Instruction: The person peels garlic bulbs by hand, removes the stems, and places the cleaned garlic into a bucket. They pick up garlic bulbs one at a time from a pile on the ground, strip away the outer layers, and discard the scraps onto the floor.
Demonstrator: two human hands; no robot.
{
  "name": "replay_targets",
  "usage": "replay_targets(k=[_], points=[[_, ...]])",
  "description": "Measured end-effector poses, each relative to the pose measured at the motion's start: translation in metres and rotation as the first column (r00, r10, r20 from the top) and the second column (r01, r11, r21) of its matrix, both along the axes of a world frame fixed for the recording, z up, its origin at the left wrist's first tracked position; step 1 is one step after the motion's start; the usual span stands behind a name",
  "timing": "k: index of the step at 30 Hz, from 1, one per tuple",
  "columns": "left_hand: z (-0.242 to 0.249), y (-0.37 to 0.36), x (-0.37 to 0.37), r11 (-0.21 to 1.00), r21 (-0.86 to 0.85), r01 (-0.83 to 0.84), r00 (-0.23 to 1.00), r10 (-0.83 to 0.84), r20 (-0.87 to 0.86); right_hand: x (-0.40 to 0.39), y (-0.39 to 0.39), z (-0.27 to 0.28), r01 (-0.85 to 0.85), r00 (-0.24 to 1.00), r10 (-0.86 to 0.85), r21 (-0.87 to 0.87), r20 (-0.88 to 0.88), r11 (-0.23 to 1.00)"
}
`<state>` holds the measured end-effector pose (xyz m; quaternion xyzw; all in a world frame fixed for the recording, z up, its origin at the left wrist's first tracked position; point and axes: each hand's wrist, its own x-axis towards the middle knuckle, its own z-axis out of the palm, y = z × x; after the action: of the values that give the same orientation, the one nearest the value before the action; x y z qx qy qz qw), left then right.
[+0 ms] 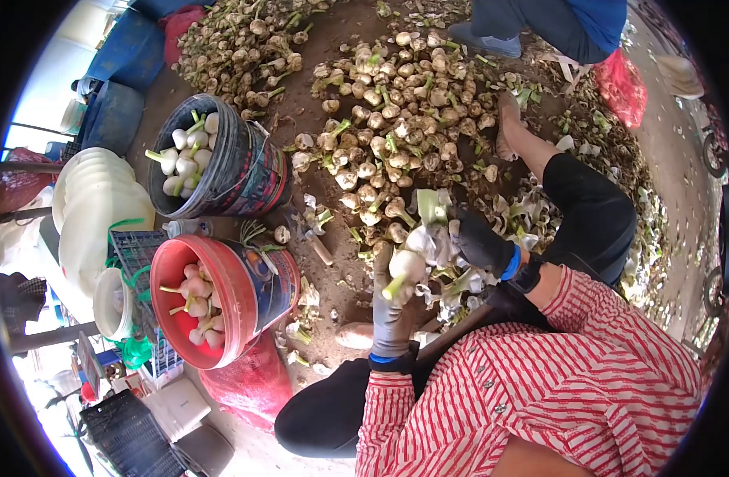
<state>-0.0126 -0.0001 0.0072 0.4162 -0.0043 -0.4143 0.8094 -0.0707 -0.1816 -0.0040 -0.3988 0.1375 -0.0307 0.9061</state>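
In my left hand [392, 306], in a grey glove, is a white garlic bulb [406, 267] with a short cut green stem pointing down and left. My right hand [485, 242], in a dark glove, is closed at the papery garlic skin [444, 245] beside that bulb. A thick pale green stem [433, 205] stands up just above the two hands. Beyond them spreads a heap of unpeeled garlic [404, 111], brown and dusty, with short stems. Loose skins [523, 215] lie around my right hand.
To the left, a dark bucket [257, 171] and a red-rimmed bucket [245, 318] hold cleaned bulbs. A red mesh sack [253, 381] lies below them. Another garlic pile [237, 56] is at the back. A person's leg and shoe [491, 40] are at the top right, near a red bag [621, 87].
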Motion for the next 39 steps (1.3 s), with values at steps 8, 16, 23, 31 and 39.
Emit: replay_targets(k=[8,16,23,31,39], points=[[-0.018,0.006,0.007,0.936,-0.278,-0.215,0.903,0.082,-0.422,-0.021,-0.007,-0.011,-0.074,0.995,0.065,0.118,0.080,0.990],[-0.023,0.004,0.008,0.939,-0.282,-0.199,0.844,0.018,-0.536,-0.012,0.007,0.028,-0.348,0.920,0.379,-0.652,-0.100,0.674],[-0.011,0.004,0.006,0.997,-0.075,-0.013,0.888,-0.024,-0.460,0.011,0.013,0.010,-0.201,0.946,0.320,-0.871,-0.054,0.448],[-0.039,0.017,0.014,0.959,0.024,-0.282,0.851,0.262,-0.454,-0.024,0.015,0.030,-0.445,0.736,0.665,-0.653,0.123,0.613],[0.081,0.001,0.128,0.918,-0.187,-0.349,0.937,0.345,-0.052,-0.042,-0.065,-0.097,-0.653,0.728,0.140,-0.741,-0.671,-0.156]])
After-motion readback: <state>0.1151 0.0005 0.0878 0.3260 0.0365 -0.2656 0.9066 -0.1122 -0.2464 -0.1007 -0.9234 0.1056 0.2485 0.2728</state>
